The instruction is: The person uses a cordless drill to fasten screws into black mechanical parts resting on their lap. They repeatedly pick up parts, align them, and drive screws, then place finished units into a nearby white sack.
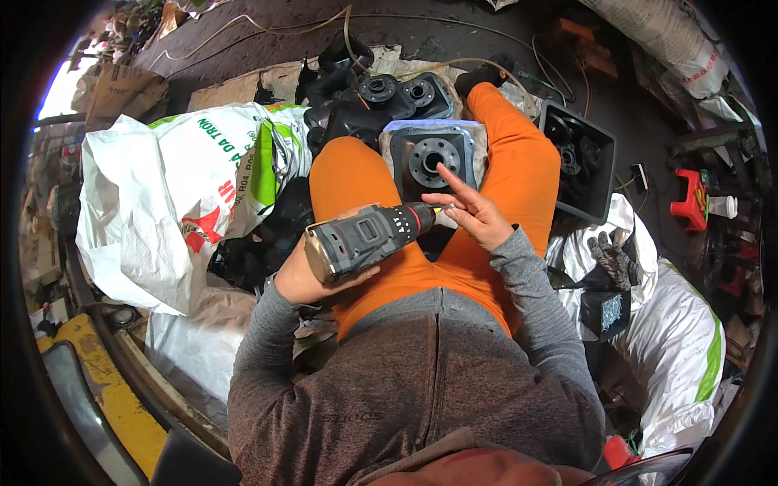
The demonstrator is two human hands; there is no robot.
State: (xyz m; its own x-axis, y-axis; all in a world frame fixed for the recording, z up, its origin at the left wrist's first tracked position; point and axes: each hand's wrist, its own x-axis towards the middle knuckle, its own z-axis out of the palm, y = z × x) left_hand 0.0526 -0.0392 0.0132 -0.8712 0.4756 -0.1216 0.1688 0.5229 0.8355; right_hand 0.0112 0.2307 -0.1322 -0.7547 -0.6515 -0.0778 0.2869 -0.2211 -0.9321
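My left hand (301,279) grips a grey and black cordless drill (365,236), its chuck pointing right across my lap. At the drill's tip is my right hand (480,217), index finger stretched forward, the thumb and other fingers drawn together by the bit. Something small and shiny shows there, too small to name. Just beyond, between my knees, lies a black square plastic part (405,155) with a round flanged hub and a centre hole. It rests on a pale padded support (480,154).
Similar black parts (381,91) are piled ahead. A black crate (596,190) with parts stands right, near a small dark box of silvery screws (612,312) and a dark glove (612,259). A large white sack (154,211) stands left; a red stool (689,200) is far right.
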